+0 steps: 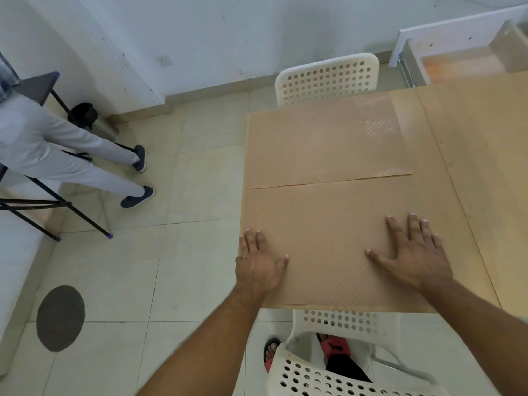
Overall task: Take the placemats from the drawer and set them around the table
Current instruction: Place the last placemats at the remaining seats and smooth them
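Tan table (471, 144) carrying two translucent placemats; both hands (258, 262) (414, 254) pressing near placemat (328, 252) flat, fingers spread. Likely thin, floppy, light; lifting by edge.

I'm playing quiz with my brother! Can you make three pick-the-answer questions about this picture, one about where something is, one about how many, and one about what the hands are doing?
1. Where is the far placemat?
A. On the floor
B. On the table, in front of the far white chair
C. In the drawer

2. How many white chairs with holes show?
A. Two
B. Four
C. None

3. How are the left hand and right hand?
A. Closed in fists
B. Holding a cup
C. Spread flat on the near placemat

Answers: 1 B, it lies flat by that chair. 2 A, one sits at the far edge and the near white chair at the near edge. 3 C, all fingers lie open on the mat.
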### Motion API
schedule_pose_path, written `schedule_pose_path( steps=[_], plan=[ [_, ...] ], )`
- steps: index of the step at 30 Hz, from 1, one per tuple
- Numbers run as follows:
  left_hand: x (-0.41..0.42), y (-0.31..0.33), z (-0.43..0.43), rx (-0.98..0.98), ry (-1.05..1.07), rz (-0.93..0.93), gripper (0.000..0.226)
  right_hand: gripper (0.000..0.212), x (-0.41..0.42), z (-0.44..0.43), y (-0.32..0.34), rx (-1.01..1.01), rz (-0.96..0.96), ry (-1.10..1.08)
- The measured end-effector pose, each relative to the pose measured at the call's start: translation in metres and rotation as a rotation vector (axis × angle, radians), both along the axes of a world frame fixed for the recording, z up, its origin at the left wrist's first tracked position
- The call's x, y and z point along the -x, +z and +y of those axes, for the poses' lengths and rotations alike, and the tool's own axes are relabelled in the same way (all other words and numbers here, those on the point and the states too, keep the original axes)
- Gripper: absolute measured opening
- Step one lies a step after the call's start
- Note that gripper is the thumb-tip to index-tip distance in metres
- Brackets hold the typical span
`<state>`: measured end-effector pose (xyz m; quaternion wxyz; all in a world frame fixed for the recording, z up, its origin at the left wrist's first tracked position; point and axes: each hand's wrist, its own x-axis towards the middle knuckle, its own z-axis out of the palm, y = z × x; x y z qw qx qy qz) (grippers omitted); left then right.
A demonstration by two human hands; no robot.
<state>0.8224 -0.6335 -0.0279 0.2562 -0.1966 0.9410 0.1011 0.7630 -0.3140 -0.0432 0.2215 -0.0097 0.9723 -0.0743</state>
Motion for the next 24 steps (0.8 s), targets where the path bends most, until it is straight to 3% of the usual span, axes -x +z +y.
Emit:
schedule_pose_path(
  steps=[10,14,24],
  plan=[
    [-0.002,-0.001,-0.001,-0.015,-0.007,0.033,0.099,0.104,0.0,0.0,-0.003,-0.002,0.018,-0.01],
    [0.002,0.006,0.006,-0.018,0.01,0.155,0.1,0.099,0.0,-0.005,0.002,-0.012,0.071,-0.018],
    [0.049,-0.001,0.122,-0.207,-0.204,0.42,0.058,0.081,0.057,-0.011,-0.002,0.012,0.18,0.046]
  ],
)
